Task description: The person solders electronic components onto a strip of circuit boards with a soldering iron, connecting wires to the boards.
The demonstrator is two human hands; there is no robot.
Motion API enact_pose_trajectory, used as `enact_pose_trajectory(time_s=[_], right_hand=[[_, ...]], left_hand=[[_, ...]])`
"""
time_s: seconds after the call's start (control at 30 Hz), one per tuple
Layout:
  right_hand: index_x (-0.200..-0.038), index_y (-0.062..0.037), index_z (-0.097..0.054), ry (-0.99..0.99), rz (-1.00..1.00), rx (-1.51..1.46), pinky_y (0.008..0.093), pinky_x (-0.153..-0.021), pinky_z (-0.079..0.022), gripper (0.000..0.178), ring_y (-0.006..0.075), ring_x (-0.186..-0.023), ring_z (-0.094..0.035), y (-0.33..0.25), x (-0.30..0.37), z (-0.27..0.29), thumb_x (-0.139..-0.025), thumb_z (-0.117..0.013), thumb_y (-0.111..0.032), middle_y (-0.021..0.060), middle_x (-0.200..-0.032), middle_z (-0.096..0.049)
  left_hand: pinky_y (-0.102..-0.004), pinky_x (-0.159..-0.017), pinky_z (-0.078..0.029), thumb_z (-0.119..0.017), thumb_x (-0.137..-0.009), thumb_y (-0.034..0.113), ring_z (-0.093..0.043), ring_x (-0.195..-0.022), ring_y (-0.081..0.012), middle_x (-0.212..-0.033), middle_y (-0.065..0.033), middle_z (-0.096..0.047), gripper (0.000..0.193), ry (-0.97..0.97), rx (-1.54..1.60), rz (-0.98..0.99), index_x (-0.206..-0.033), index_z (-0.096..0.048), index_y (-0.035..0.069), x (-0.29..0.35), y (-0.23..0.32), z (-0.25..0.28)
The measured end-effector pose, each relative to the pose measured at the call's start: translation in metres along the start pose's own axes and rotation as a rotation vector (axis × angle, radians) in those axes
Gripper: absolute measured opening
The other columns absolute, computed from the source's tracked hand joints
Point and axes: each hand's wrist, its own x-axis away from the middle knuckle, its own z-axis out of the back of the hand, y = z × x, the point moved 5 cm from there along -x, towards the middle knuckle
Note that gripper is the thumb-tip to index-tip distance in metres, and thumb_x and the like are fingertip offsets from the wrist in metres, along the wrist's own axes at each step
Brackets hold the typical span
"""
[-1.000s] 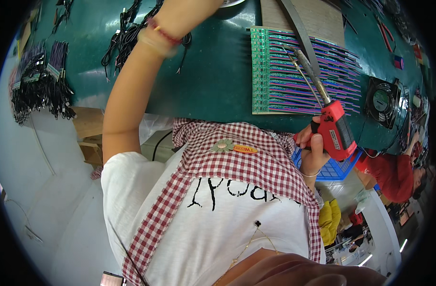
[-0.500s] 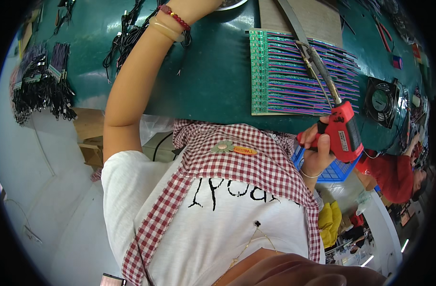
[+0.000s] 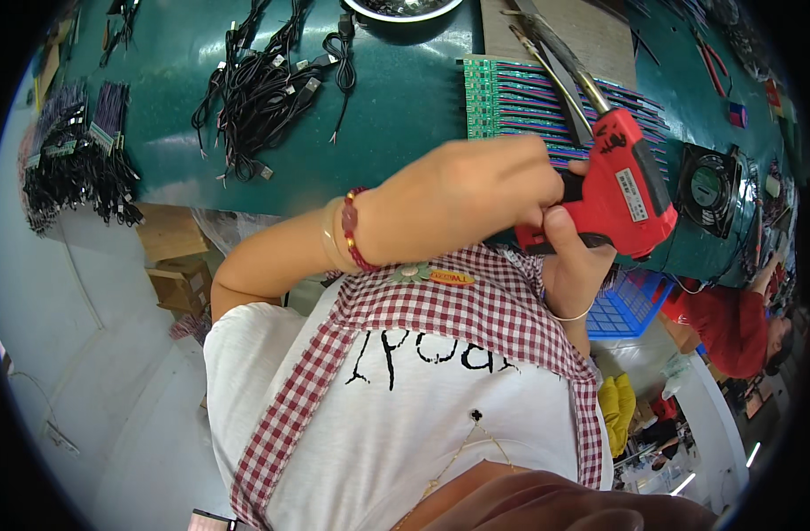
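My right hand (image 3: 575, 261) grips a red soldering gun (image 3: 624, 181) by its handle, with the metal barrel pointing toward the far side of the bench. My left hand (image 3: 476, 190), closed, is against the front of the gun near the right thumb. What its fingers hold, if anything, is hidden. Behind the hands lies a panel of green circuit boards (image 3: 482, 93) in a column, with rows of blue, black and pink wires running right from it. My left hand and the gun cover its near part. A loose pile of black USB cables (image 3: 268, 97) lies to the left.
A white-rimmed bowl (image 3: 405, 18) stands at the far edge. On the right are a black fan (image 3: 707, 184), red-handled pliers (image 3: 713, 66) and a person in red (image 3: 728, 327). A blue basket (image 3: 619, 310) sits below the bench edge. Cable bundles (image 3: 82, 164) hang at left.
My left hand has come back from the bowl to the soldering gun and closed there. The gun has moved slightly farther up, its barrel shifting with it.
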Motion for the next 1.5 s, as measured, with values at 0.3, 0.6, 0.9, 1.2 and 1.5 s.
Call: enact_pose_trajectory(time_s=[0.3, 0.6, 0.9, 1.2, 1.5], right_hand=[[-0.118, 0.0034, -0.044, 0.006, -0.027, 0.184, 0.024, -0.067, -0.047, 0.044, 0.0117, -0.074, -0.057, -0.004, 0.005, -0.003, -0.077, -0.06, 0.006, 0.0069, -0.084, -0.059], [-0.116, 0.0048, -0.043, -0.084, -0.037, 0.367, 0.0292, -0.068, -0.049, 0.041, 0.0137, -0.072, -0.056, 0.006, 0.008, -0.007, -0.078, -0.057, 0.007, 0.0072, -0.079, -0.057], [-0.116, 0.0046, -0.043, 0.012, -0.021, 0.196, 0.0308, -0.059, -0.048, 0.039, 0.0158, -0.058, -0.052, 0.016, 0.017, 0.04, -0.087, -0.055, -0.02, 0.0099, -0.072, -0.054], [-0.116, 0.005, -0.047, -0.048, -0.062, 0.142, 0.0254, -0.051, -0.04, 0.044, 0.0125, -0.052, -0.047, 0.043, 0.042, 0.072, -0.086, -0.06, -0.026, 0.0083, -0.062, -0.052], [-0.114, 0.0024, -0.046, -0.071, -0.087, 0.279, 0.0285, -0.054, -0.041, 0.046, 0.0122, -0.051, -0.044, 0.048, 0.046, 0.069, -0.085, -0.06, -0.031, 0.0064, -0.061, -0.048]], left_hand=[[-0.0312, -0.058, -0.047, -0.064, -0.074, 0.009, -0.057, -0.068, -0.024, -0.08, -0.0094, -0.054, 0.019, -0.087, -0.088, 0.002, -0.088, -0.053, 0.001, 0.009, 0.007, -0.003], [-0.0247, -0.047, -0.042, -0.059, -0.076, 0.005, -0.055, -0.049, -0.0139, -0.065, -0.0103, -0.059, 0.007, -0.135, 0.325, 0.546, -0.076, -0.056, -0.001, 0.025, -0.019, -0.005], [-0.0172, -0.044, -0.036, -0.053, -0.084, 0.01, -0.047, -0.049, -0.0051, -0.066, -0.0052, -0.058, 0.013, -0.074, 0.61, 0.949, -0.082, -0.054, -0.003, 0.044, -0.102, 0.011], [-0.0167, -0.044, -0.034, -0.056, -0.084, 0.013, -0.046, -0.049, -0.004, -0.065, -0.003, -0.056, 0.015, -0.086, 0.639, 0.989, -0.08, -0.054, -0.001, 0.039, -0.11, 0.009], [-0.0168, -0.043, -0.034, -0.057, -0.084, 0.013, -0.046, -0.048, -0.0042, -0.064, -0.0036, -0.057, 0.015, -0.053, 0.662, 0.984, -0.077, -0.053, 0.001, 0.039, -0.109, 0.008]])
